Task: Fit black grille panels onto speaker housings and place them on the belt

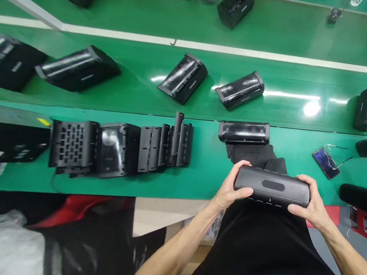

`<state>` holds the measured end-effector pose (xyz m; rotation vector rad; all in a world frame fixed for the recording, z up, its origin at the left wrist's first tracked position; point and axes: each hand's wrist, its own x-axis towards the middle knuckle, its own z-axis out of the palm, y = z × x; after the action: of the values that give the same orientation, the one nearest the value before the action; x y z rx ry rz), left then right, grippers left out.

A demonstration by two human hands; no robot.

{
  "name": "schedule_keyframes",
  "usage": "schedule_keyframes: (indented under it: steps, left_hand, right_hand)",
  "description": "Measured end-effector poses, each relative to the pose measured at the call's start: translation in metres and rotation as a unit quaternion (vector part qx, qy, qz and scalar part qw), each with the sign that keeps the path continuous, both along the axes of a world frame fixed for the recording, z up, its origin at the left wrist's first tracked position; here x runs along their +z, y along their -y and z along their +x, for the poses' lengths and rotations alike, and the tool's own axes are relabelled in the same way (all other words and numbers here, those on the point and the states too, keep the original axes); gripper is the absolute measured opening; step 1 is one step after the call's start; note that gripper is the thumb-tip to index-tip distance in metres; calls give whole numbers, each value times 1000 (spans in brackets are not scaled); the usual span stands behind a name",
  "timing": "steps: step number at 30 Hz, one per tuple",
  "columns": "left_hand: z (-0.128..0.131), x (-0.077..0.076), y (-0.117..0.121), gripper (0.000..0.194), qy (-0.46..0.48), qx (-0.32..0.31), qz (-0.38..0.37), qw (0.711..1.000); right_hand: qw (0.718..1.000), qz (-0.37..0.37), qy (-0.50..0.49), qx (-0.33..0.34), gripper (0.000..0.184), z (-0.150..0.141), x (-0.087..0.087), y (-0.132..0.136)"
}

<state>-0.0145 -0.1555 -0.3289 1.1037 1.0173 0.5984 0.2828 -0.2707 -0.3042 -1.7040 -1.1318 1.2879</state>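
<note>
Between both hands I hold a long black speaker housing [285, 196] at the table's front edge, close to my body. It has rounded ends and an oval recess on the face turned up. My left hand [236, 187] grips its left end, thumb on the front face. Around the right end my right hand [310, 204] is closed in the same way. Just beyond lies a dark cloth [252, 155], partly covered by the housing. Another black housing with a glossy film-covered front [245, 132] rests at the cloth's far edge.
Left on the green table [198, 177] stand stacked black panels [164, 146], perforated grilles [72, 145] and a box [6, 132]. Several speaker housings [184, 78] sit on the strip behind. A phone [326, 162] with glasses lies at right, near dark housings [365, 199].
</note>
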Motion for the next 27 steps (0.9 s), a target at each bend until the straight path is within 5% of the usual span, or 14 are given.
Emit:
schedule_keyframes:
  steps: [8, 17, 22, 27]
  left_hand:
    - [-10, -9, 25, 88, 0, 6, 9, 1000]
    - [-11, 3, 29, 83, -35, -8, 64, 997]
    - [-11, -5, 26, 82, -62, 0, -5, 998]
    - [-19, -16, 17, 96, -40, -52, -57, 996]
  right_hand:
    - [1000, -8, -27, 12, 121, 2, -15, 15]
    - [998, -51, -16, 18, 90, -5, 6, 18]
    - [995, -90, -48, 6, 86, -4, -4, 9]
    - [992, -95, -74, 36, 112, 4, -11, 2]
